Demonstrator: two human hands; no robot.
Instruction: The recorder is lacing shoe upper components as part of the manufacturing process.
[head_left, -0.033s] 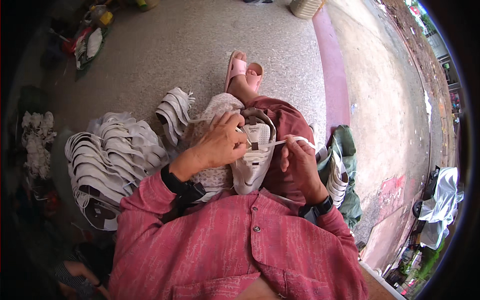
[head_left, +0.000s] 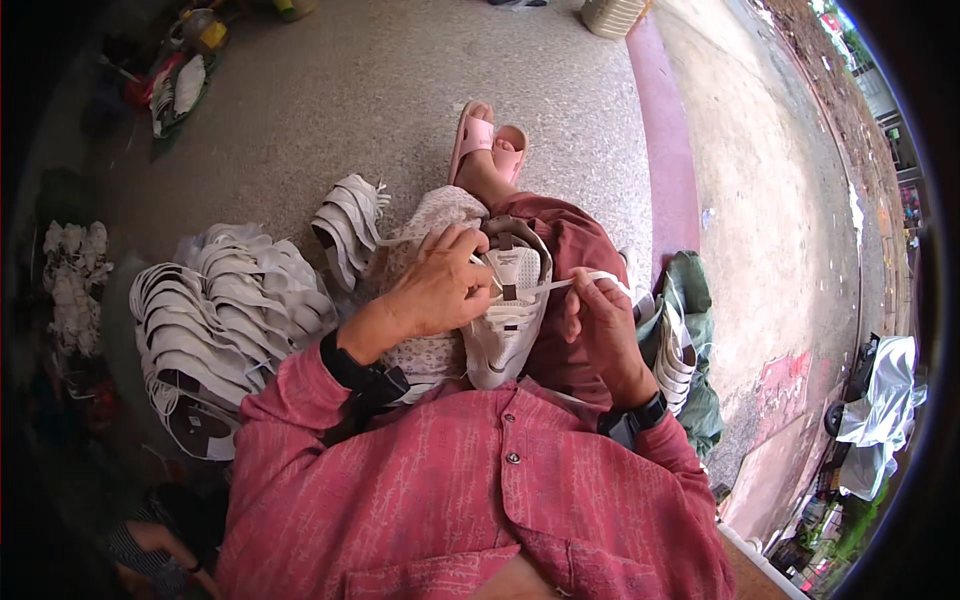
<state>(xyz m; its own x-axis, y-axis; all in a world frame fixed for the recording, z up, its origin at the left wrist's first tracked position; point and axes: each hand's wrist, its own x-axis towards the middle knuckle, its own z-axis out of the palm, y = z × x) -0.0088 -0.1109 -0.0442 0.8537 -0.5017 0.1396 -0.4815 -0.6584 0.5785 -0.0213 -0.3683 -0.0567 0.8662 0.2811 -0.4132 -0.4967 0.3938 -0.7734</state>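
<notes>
A white shoe upper (head_left: 507, 335) with dark loops down its middle and a grey-brown collar lies across my lap, toe toward me. My left hand (head_left: 435, 285) is curled over its left edge, fingers closed on it; the fingertips are partly hidden. A white shoelace (head_left: 557, 286) runs from the upper to my right hand (head_left: 605, 330), where thumb and forefinger pinch it. The lace's end loops over the back of the right fingers. Another strip of white lace shows to the left, beyond my left hand. Beneath the upper are a patterned cloth (head_left: 425, 350) and my red trousers.
Stacked white shoe uppers (head_left: 235, 310) stand at my left, with a smaller stack (head_left: 350, 225) farther forward. At my right, more uppers (head_left: 676, 370) rest by a green sack (head_left: 690, 290). A bundle of white laces (head_left: 75, 275) is far left. Another person's arm (head_left: 165, 545) shows lower left.
</notes>
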